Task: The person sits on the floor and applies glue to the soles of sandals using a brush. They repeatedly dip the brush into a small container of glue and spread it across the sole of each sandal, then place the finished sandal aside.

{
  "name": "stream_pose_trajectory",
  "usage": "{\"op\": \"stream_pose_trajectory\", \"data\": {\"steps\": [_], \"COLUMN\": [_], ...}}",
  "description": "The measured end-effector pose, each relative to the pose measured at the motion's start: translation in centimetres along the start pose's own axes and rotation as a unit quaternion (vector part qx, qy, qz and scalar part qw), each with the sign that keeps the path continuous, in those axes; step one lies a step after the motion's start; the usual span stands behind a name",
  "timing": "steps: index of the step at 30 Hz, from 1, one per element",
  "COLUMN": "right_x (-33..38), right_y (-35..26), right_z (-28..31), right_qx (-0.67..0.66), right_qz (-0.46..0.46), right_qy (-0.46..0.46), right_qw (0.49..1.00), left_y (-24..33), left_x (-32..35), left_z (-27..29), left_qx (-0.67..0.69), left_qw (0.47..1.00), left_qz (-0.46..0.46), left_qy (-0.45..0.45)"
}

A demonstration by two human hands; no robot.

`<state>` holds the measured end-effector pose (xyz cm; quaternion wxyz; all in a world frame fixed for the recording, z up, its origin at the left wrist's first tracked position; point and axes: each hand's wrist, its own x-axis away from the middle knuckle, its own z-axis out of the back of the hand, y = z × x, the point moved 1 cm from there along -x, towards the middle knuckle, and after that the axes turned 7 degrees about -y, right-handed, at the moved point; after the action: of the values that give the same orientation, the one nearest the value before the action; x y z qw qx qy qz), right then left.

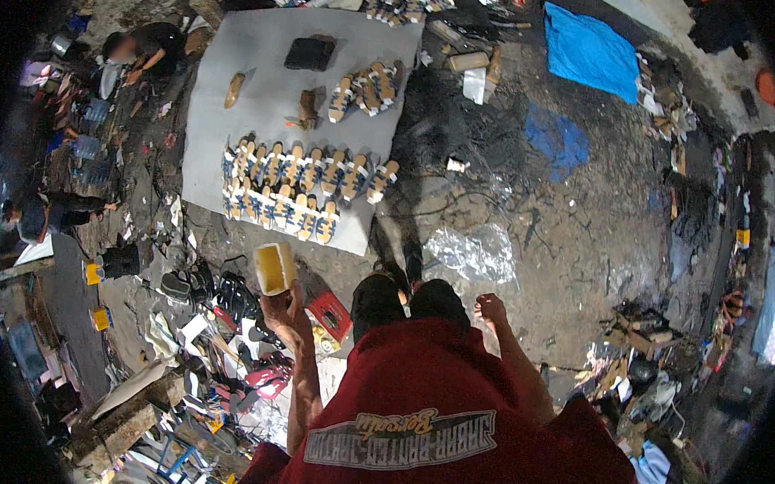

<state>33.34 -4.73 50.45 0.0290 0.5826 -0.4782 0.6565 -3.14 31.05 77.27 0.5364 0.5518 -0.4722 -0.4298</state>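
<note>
My left hand point(287, 314) is wrapped round the lower end of a yellowish, open-topped tub point(274, 268), which is held up with its pale inside showing. Just beyond it, a grey sheet point(213, 79) lies on the ground. Two rows of sandals point(308, 174) with tan insoles and white and dark straps stand along its near part. A smaller group of sandals point(364, 92) sits further back. By my right side, my right hand point(492, 311) hangs with loosely bent fingers, nothing visible in it.
On the sheet are a black block point(310, 53) and a single tan sole point(234, 90). A clear plastic sheet point(472, 253) and a blue tarp point(590, 52) lie to the right. A red box point(329, 316) and cluttered scraps lie near my left. Two people sit far left.
</note>
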Motion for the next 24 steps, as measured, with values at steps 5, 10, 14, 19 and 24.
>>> {"op": "stream_pose_trajectory", "data": {"steps": [5,10,14,19,24], "right_x": [-5.5,-11.8,-10.2,-15.3,-20.1], "right_y": [-5.4,-10.5,-16.0,-15.3,-17.4], "right_z": [0.7,-1.3,-7.4,1.3,1.0], "right_qx": [-0.027,0.066,0.094,-0.290,0.197], "right_qz": [0.067,0.088,-0.018,-0.179,-0.210], "right_qy": [-0.025,-0.069,0.035,-0.295,-0.093], "right_qw": [0.997,0.992,0.995,0.893,0.953], "left_y": [-1.7,-3.1,-1.3,0.6,-0.3], "left_x": [-3.8,-8.1,-12.4,-17.4,-23.6], "left_z": [-1.4,-3.7,-7.1,-12.5,-17.4], "left_qx": [-0.044,-0.022,-0.262,-0.276,-0.334], "left_qw": [0.999,0.999,0.964,0.960,0.937], "left_qz": [-0.009,0.008,-0.042,-0.029,-0.026], "left_qy": [-0.026,0.033,0.013,0.036,0.094]}}
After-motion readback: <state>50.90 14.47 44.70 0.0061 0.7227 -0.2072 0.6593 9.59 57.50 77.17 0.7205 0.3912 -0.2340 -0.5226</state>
